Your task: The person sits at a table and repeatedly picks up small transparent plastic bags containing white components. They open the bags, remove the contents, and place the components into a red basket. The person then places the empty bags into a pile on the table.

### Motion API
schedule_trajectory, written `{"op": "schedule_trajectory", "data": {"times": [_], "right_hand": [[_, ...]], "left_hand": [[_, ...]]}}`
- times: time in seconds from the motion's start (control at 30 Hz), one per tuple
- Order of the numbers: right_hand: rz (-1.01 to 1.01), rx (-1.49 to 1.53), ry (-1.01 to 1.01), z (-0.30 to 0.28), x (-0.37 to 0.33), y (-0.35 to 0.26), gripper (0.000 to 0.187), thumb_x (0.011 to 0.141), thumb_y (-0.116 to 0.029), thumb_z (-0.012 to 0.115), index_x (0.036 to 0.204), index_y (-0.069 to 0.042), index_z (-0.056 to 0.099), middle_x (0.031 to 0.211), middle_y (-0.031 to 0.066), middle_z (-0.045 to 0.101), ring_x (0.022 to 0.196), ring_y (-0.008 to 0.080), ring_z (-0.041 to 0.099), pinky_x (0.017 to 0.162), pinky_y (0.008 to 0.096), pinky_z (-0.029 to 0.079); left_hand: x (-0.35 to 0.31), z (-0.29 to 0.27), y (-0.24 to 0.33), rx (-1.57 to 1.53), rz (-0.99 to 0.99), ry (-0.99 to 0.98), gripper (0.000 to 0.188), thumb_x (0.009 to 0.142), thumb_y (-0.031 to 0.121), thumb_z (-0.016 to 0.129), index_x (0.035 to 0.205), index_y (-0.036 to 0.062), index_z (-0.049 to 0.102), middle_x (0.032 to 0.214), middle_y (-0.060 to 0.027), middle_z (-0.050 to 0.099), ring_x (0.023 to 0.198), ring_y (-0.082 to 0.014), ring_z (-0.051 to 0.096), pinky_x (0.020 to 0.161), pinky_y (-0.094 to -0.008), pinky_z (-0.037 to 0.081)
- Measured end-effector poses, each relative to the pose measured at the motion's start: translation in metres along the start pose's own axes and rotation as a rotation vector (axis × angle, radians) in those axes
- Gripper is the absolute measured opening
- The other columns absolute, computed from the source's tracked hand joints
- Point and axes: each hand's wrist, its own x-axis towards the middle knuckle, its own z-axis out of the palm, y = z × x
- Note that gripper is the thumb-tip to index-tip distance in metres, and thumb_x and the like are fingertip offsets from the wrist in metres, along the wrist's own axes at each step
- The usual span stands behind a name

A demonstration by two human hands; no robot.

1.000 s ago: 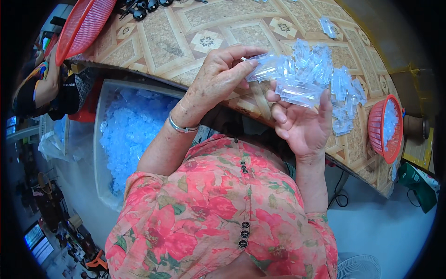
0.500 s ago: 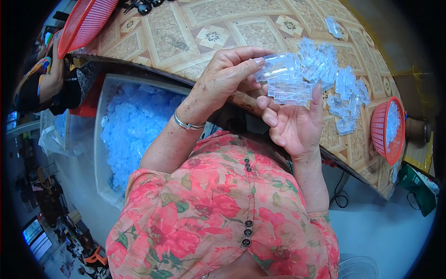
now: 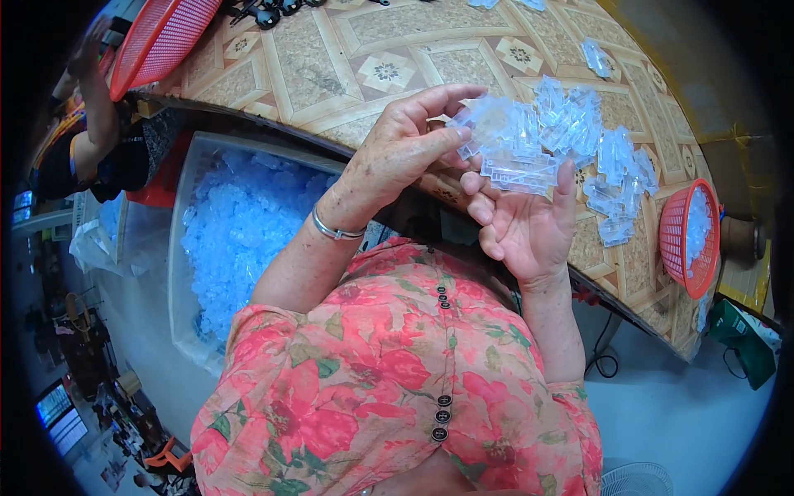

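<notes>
Over the near edge of the table, my left hand pinches a clear plastic piece between thumb and fingers; blur softens its outline. My right hand is turned palm up, its thumb and curled fingers closed on a flat, rectangular clear plastic piece. The two pieces are close together, and I cannot tell whether they touch. Just beyond and to the right lies a loose pile of similar clear pieces, partly hidden behind the held ones. A single clear piece lies farther back.
A big white bin of clear bluish plastic parts stands below the table at left. On the patterned table are a red basket at far left and a smaller red basket at right. Another person's arm shows at left.
The piece in my left hand has turned and its fingers have shifted slightly. My right hand holds nearly still. The other person's arm at left has risen.
</notes>
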Motion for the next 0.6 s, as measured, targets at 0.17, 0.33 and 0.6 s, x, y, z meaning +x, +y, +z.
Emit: {"op": "schedule_trajectory", "data": {"times": [0.17,0.33,0.6], "right_hand": [[-0.064,-0.031,0.0,0.004,0.003,-0.001,0.097,0.092,-0.075,0.04,0.135,0.011,0.043,0.119,0.0246,0.059,0.095,0.0273,0.061,0.057,0.0364,0.06],[-0.111,-0.033,-0.009,0.004,0.005,0.001,0.093,0.092,-0.074,0.044,0.135,0.009,0.045,0.122,0.023,0.059,0.1,0.0266,0.059,0.063,0.0375,0.059],[-0.21,-0.15,0.125,0.01,0.003,-0.008,0.09,0.092,-0.07,0.048,0.137,0.008,0.045,0.121,0.0193,0.06,0.099,0.0236,0.058,0.064,0.0354,0.059]], "left_hand": [[-0.002,-0.002,-0.007,-0.051,0.056,-0.01,0.049,0.091,0.005,0.066,0.139,0.0016,0.053,0.107,-0.0039,0.068,0.095,-0.0109,0.066,0.085,-0.0247,0.054],[-0.005,-0.001,-0.008,-0.079,-0.001,0.021,0.051,0.089,0.001,0.069,0.138,0.0017,0.053,0.106,-0.0058,0.069,0.093,-0.0117,0.067,0.081,-0.0255,0.056],[-0.002,0.003,-0.007,0.03,-0.026,0.029,0.04,0.092,0.001,0.065,0.131,0.0007,0.055,0.109,-0.0096,0.07,0.1,-0.0167,0.069,0.077,-0.0242,0.057]]}}
